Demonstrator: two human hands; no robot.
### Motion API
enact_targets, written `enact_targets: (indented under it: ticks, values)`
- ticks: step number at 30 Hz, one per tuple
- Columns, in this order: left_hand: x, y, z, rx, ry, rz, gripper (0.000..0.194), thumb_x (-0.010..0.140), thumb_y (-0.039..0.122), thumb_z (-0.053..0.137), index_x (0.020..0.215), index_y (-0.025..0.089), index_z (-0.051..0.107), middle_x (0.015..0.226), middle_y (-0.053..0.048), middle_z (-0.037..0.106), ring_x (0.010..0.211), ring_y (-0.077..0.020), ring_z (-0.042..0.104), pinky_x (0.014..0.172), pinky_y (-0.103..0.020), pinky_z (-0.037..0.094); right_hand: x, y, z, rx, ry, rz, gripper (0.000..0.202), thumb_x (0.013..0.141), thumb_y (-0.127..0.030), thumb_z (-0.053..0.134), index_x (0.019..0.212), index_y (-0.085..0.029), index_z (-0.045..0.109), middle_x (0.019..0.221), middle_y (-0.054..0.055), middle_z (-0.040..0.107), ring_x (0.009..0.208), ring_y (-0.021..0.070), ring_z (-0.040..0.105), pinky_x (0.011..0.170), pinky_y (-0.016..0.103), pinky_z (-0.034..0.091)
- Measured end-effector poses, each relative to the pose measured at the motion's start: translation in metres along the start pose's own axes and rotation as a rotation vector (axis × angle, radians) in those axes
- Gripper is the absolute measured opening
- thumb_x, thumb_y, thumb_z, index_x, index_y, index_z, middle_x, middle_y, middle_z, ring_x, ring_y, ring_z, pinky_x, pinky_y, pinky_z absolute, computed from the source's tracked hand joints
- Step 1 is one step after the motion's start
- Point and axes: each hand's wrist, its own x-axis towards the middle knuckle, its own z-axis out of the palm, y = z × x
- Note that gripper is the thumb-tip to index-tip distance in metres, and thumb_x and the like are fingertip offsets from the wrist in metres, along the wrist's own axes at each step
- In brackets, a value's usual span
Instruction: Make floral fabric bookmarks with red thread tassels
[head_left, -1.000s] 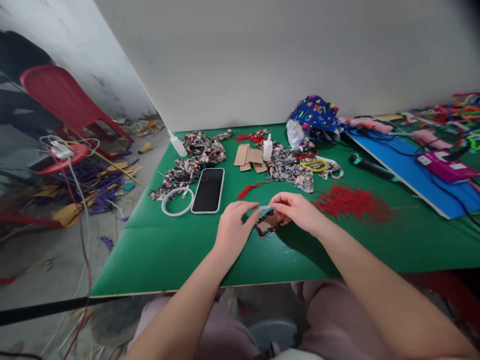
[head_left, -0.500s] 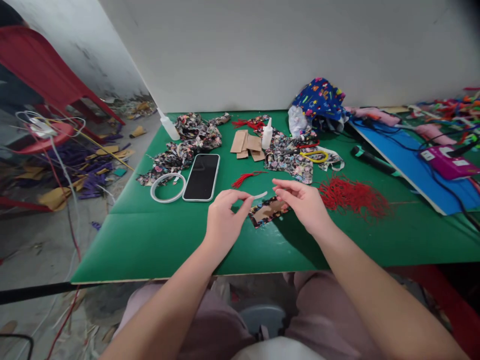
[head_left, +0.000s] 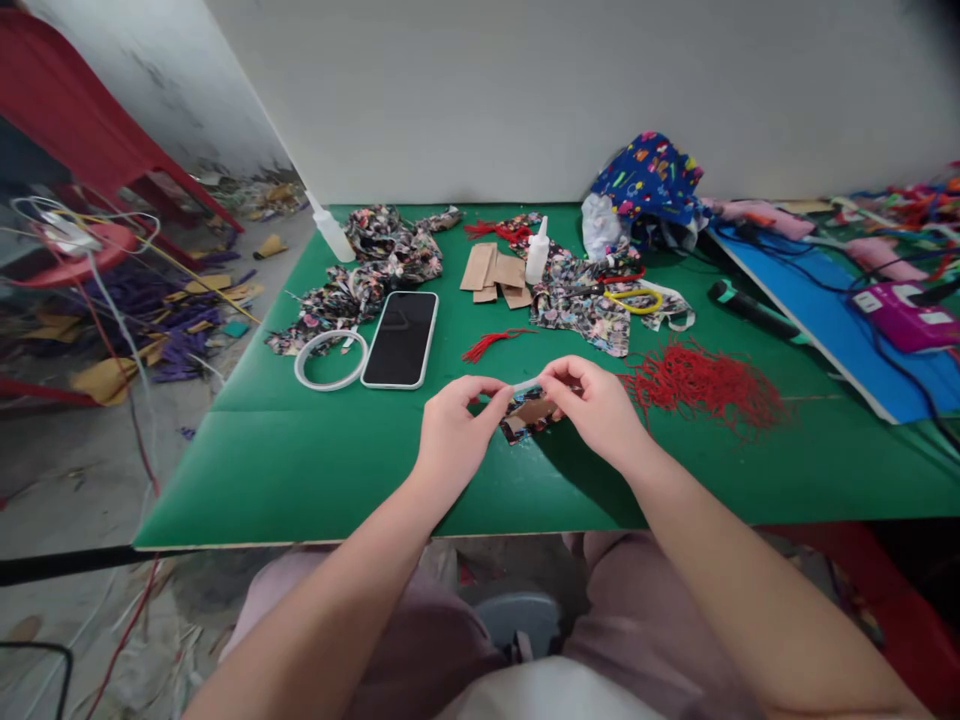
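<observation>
A short whitish strip of tape (head_left: 526,385) is stretched between my two hands. My left hand (head_left: 459,428) pinches its left end between thumb and fingertips. The right end is in the pinch of my right hand (head_left: 598,408). Just under the strip is a small cardboard rectangle edged with dark floral fabric (head_left: 531,413); my right fingers cover its right side, and whether they also grip it is hidden. Behind my hands lies a red tassel (head_left: 491,345). A roll of tape (head_left: 300,372) and a phone (head_left: 400,340) are to the left.
Floral fabric scraps (head_left: 382,255), cardboard pieces (head_left: 480,268), a white glue bottle (head_left: 537,255) and yellow-handled scissors (head_left: 637,301) lie toward the back of the green table (head_left: 300,480). Red threads (head_left: 705,385) are heaped at right, near a blue board (head_left: 817,310). Another bottle (head_left: 332,235) stands back left.
My right hand has moved left and taken hold of the strip's free end, which my left hand alone held before. The strip is now straight, above the fabric-edged cardboard.
</observation>
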Motion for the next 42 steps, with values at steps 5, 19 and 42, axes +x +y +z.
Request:
enact_targets:
  ticks: [5,19,42]
  values:
    - [0.004,-0.003,-0.007,0.376,-0.042,0.17,0.02,0.082,0.029,0.051,0.076,0.018,0.067,0.078,-0.002,0.066,0.076,-0.0174,0.058,0.07,-0.03,0.044,0.003,0.003,-0.002,-0.119,0.052,-0.017,0.017,0.081,-0.033,0.048,0.077,-0.017,0.053,0.071,0.001,0.055,0.06,0.0093,0.049,0.055,0.022,0.04]
    - [-0.017,-0.004,-0.027,0.733,-0.47,0.578,0.024,0.087,0.029,0.044,0.102,0.018,0.06,0.104,-0.007,0.06,0.101,-0.0219,0.05,0.086,-0.037,0.041,0.0,-0.003,0.002,-0.068,-0.176,0.219,0.023,0.077,-0.036,0.05,0.067,-0.016,0.054,0.05,-0.006,0.041,0.044,0.0051,0.032,0.046,0.02,0.027]
    - [-0.018,-0.003,-0.028,0.755,-0.489,0.63,0.027,0.089,0.03,0.041,0.105,0.017,0.059,0.106,-0.005,0.061,0.102,-0.021,0.05,0.087,-0.037,0.04,-0.002,0.0,0.009,-0.259,-0.15,0.208,0.022,0.076,-0.035,0.051,0.066,-0.017,0.057,0.046,-0.004,0.049,0.039,0.0058,0.037,0.044,0.02,0.028]
